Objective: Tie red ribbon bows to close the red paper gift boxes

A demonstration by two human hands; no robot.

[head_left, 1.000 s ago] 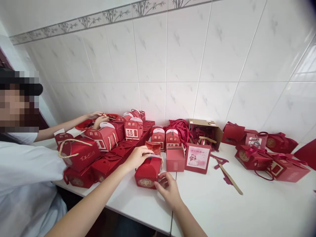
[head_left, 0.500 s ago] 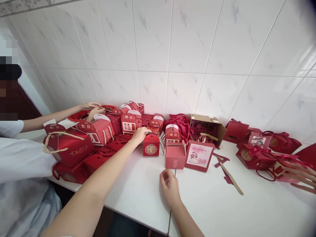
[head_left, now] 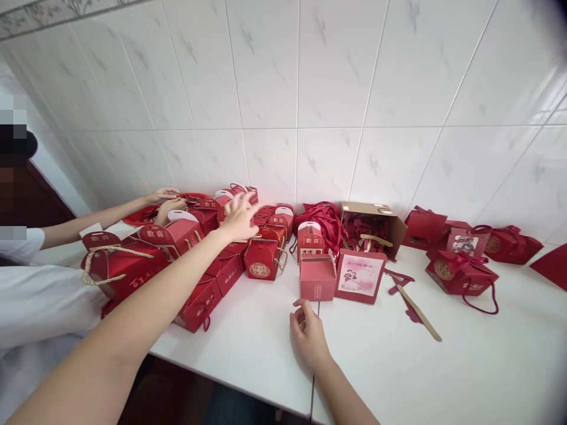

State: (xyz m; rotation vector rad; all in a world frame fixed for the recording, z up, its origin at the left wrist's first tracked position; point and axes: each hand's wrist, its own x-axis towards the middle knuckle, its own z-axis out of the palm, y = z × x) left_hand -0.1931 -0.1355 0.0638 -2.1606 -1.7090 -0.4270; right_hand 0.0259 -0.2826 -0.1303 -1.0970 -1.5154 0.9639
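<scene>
My left hand (head_left: 240,219) is raised over the cluster of red gift boxes, fingers spread and holding nothing. Just below and right of it stands a red box with a gold round emblem (head_left: 261,260) and a rope handle. My right hand (head_left: 308,333) rests on the white table, fingers loosely curled and apart, with nothing in it. Beyond the right hand is a small pinkish-red box (head_left: 318,278), and beside that leans a framed card with a couple drawn on it (head_left: 359,277).
A person's hands (head_left: 166,200) work at a red tray (head_left: 137,217) on the left. Red ribbons (head_left: 322,218) and a cardboard box (head_left: 394,227) stand by the wall. Wooden sticks (head_left: 419,313) lie right of the card; finished-looking bow boxes (head_left: 460,274) sit further right.
My left hand has let go of the emblem box and lifted up and left. That box now stands turned and slightly left. The hand at the far right edge and a box there are gone from view.
</scene>
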